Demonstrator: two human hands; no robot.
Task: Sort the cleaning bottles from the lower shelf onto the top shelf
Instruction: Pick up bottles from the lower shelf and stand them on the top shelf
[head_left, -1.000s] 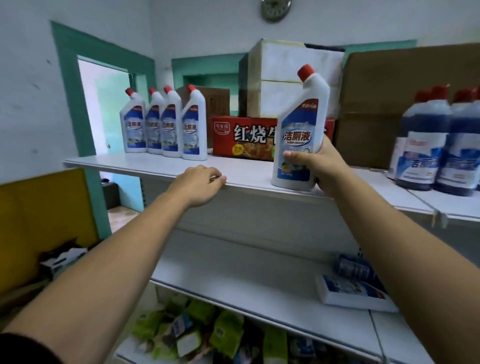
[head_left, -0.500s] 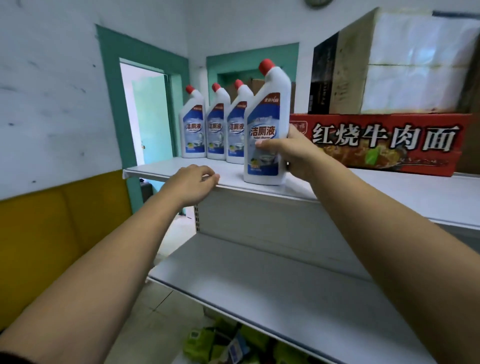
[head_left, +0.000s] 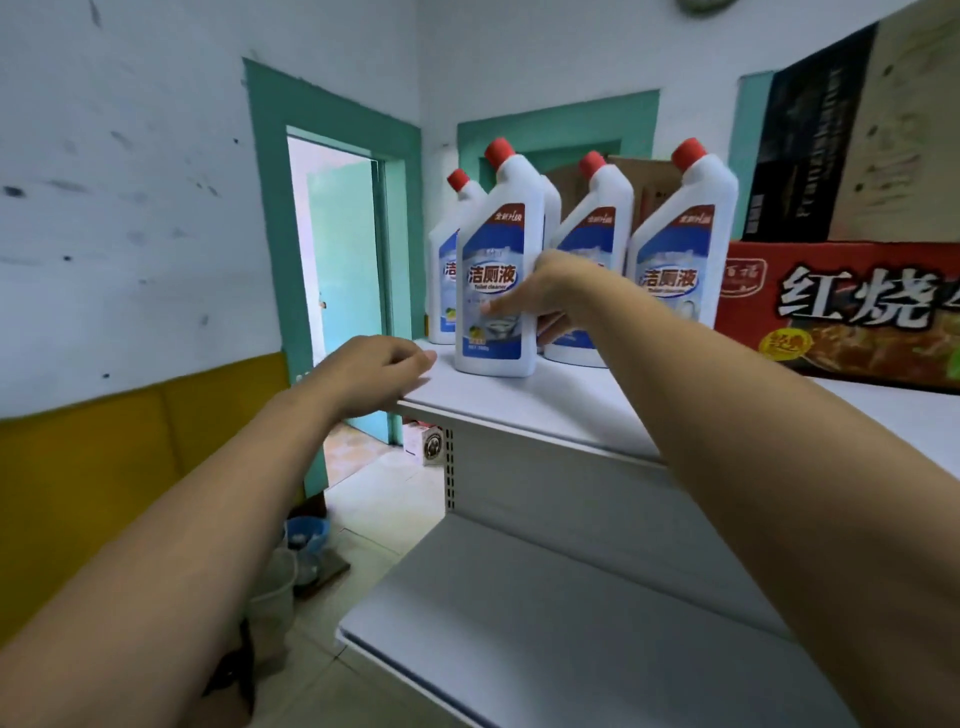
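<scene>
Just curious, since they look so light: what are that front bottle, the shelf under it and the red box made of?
Front bottle: probably glossy white plastic, by its moulded shape. Top shelf: likely painted metal, a thin, smooth pale sheet. Red box: seemingly printed cardboard.

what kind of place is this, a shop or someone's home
Probably a small shop or its stockroom: white metal retail shelving, a row of identical white red-capped toilet-cleaner bottles, and a red printed noodle carton under stacked cardboard boxes.
</scene>
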